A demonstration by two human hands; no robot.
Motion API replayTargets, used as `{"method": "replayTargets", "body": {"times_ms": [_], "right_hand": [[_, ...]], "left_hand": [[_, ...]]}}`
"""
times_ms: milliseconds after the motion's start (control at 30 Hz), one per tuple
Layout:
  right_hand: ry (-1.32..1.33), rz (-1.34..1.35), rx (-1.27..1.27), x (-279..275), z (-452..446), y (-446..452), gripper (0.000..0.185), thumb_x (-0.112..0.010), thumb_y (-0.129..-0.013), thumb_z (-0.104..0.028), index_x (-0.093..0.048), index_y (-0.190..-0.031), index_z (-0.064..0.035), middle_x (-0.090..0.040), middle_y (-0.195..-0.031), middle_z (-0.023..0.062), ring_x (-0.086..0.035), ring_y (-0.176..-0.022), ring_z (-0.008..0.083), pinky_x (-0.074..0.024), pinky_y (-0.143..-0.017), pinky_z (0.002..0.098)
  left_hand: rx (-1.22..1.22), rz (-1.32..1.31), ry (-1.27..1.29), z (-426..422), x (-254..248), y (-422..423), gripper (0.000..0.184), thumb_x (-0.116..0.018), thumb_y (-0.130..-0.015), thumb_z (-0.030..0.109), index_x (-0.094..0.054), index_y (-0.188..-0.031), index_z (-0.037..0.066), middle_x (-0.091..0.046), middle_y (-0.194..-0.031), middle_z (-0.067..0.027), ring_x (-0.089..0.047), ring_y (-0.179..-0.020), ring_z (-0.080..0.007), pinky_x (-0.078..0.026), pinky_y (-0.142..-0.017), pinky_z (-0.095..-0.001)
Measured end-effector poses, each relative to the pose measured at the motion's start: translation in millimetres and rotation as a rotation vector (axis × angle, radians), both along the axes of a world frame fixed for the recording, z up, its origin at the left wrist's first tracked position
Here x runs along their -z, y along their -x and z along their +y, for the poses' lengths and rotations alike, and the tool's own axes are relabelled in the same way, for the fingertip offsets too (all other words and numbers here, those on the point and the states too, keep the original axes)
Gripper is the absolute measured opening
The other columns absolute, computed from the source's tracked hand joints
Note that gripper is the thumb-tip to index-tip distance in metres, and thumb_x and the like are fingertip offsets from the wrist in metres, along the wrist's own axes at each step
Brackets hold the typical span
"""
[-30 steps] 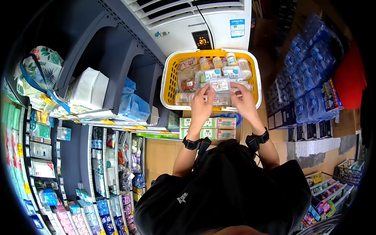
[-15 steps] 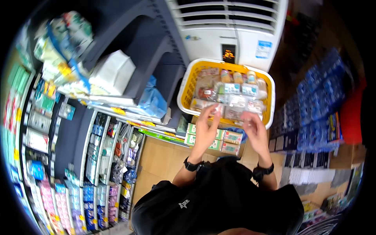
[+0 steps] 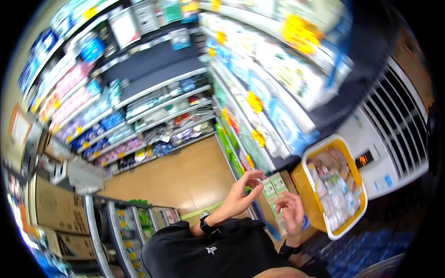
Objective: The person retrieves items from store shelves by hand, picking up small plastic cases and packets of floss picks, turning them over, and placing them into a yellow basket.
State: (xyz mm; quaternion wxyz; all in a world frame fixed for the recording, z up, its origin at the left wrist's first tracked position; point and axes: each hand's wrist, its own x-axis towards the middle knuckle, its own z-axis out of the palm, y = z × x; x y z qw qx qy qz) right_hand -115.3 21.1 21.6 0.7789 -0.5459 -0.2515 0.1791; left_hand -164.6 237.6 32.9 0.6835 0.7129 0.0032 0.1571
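Observation:
My left hand [image 3: 242, 192] is raised in front of my body with its fingers curved and apart, holding nothing. Beside it on the right, my right hand [image 3: 291, 211] hangs in the air, fingers loosely bent, empty too. To the right of both hands stands the yellow basket [image 3: 303, 180] with a white rim, full of small clear-packed goods [image 3: 337, 197], blurred by motion. Green-and-white boxes [image 3: 269, 189] lie between my hands and the basket. Neither hand touches the basket.
Stocked shelves [image 3: 162, 111] run across the back left, and another rack [image 3: 273, 92] slants toward the basket. A white appliance [image 3: 378, 153] with a vent is at the right. Cardboard boxes [image 3: 58, 204] are at the left, and blue packs [image 3: 366, 250] at the lower right.
The view has swung left, so the basket now appears at the right. Both hands have drawn back from the goods in the basket, and they are empty.

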Motion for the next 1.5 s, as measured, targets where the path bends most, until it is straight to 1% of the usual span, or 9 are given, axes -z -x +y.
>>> {"method": "replayTargets", "body": {"times_ms": [100, 200, 333, 433, 500, 1000, 1200, 1300, 1500], "right_hand": [[-0.032, 0.023, -0.148, -3, 46, -3, 0.053, -0.066, -0.093, -0.018, -0.044, -0.137, 0.0035, -0.067, -0.108, 0.0142, -0.06, -0.085, 0.0157, -0.0479, -0.078, 0.028], [-0.042, 0.04, -0.257, -2, 97, -2, 0.056, -0.067, -0.092, -0.02, -0.043, -0.137, 0.0027, -0.067, -0.108, 0.0147, -0.061, -0.083, 0.0161, -0.0482, -0.075, 0.0277], [-0.009, 0.012, -0.407, -4, 161, 5, 0.057, -0.068, -0.092, -0.021, -0.043, -0.137, 0.002, -0.066, -0.107, 0.015, -0.061, -0.081, 0.0163, -0.0487, -0.074, 0.0276], [-0.013, 0.033, -0.504, -4, 207, 17, 0.055, -0.066, -0.09, -0.016, -0.043, -0.137, 0.0011, -0.066, -0.108, 0.015, -0.062, -0.082, 0.0172, -0.0491, -0.074, 0.028], [-0.024, 0.038, -0.55, -3, 234, 27, 0.053, -0.064, -0.09, -0.012, -0.043, -0.137, 0.0009, -0.065, -0.109, 0.015, -0.062, -0.083, 0.0177, -0.0491, -0.074, 0.028], [-0.023, 0.024, -0.575, 5, 355, 76, 0.048, -0.057, -0.091, -0.003, -0.044, -0.137, 0.0021, -0.064, -0.112, 0.0174, -0.063, -0.086, 0.0175, -0.05, -0.077, 0.0289], [0.032, 0.052, -0.562, 10, 386, 56, 0.047, -0.058, -0.092, -0.005, -0.044, -0.136, 0.0028, -0.063, -0.113, 0.0176, -0.063, -0.087, 0.0175, -0.0501, -0.076, 0.0281], [0.04, 0.044, -0.58, 10, 414, 42, 0.047, -0.058, -0.092, -0.005, -0.044, -0.136, 0.0029, -0.063, -0.113, 0.0178, -0.063, -0.087, 0.0175, -0.0501, -0.076, 0.0283], [0.019, 0.04, -0.665, 9, 493, -3, 0.048, -0.06, -0.092, -0.007, -0.044, -0.136, 0.0027, -0.063, -0.113, 0.0168, -0.062, -0.087, 0.0164, -0.0491, -0.076, 0.0278]], "left_hand": [[-0.162, 0.012, 0.019, 37, -6, 31, 0.036, -0.06, -0.101, 0.012, -0.052, -0.134, 0.002, -0.065, -0.124, -0.0086, -0.062, -0.105, -0.0157, -0.048, -0.091, -0.0316], [-0.338, 0.036, 0.01, 71, 0, 67, 0.026, -0.061, -0.1, 0.013, -0.062, -0.123, 0.001, -0.069, -0.113, -0.008, -0.064, -0.099, -0.0157, -0.05, -0.089, -0.0316], [-0.555, 0.015, 0.011, 110, 9, 111, 0.024, -0.062, -0.099, 0.013, -0.064, -0.119, 0.0, -0.068, -0.105, -0.0092, -0.064, -0.094, -0.0161, -0.05, -0.084, -0.0309], [-0.644, 0.026, -0.005, 139, 12, 141, 0.024, -0.061, -0.1, 0.014, -0.065, -0.121, 0.002, -0.07, -0.109, -0.0063, -0.064, -0.096, -0.0142, -0.049, -0.087, -0.0303], [-0.708, -0.014, 0.004, 160, 7, 157, 0.022, -0.063, -0.098, 0.013, -0.065, -0.117, 0.001, -0.068, -0.104, -0.0092, -0.064, -0.093, -0.0156, -0.051, -0.083, -0.031], [-0.713, 0.039, 0.0, 286, 13, 214, 0.022, -0.063, -0.098, 0.012, -0.065, -0.117, 0.001, -0.068, -0.108, -0.0083, -0.064, -0.094, -0.015, -0.05, -0.085, -0.03], [-0.699, 0.039, 0.105, 314, 27, 196, 0.023, -0.064, -0.098, 0.014, -0.066, -0.117, 0.001, -0.068, -0.106, -0.008, -0.063, -0.092, -0.0144, -0.05, -0.085, -0.03], [-0.684, 0.098, 0.07, 333, 30, 189, 0.023, -0.06, -0.1, 0.012, -0.064, -0.121, 0.001, -0.069, -0.109, -0.0065, -0.065, -0.1, -0.0145, -0.049, -0.091, -0.0306], [-0.82, 0.091, 0.028, 389, 27, 159, 0.023, -0.064, -0.098, 0.012, -0.065, -0.118, 0.0, -0.068, -0.105, -0.0071, -0.063, -0.089, -0.0139, -0.05, -0.084, -0.0294]]}}
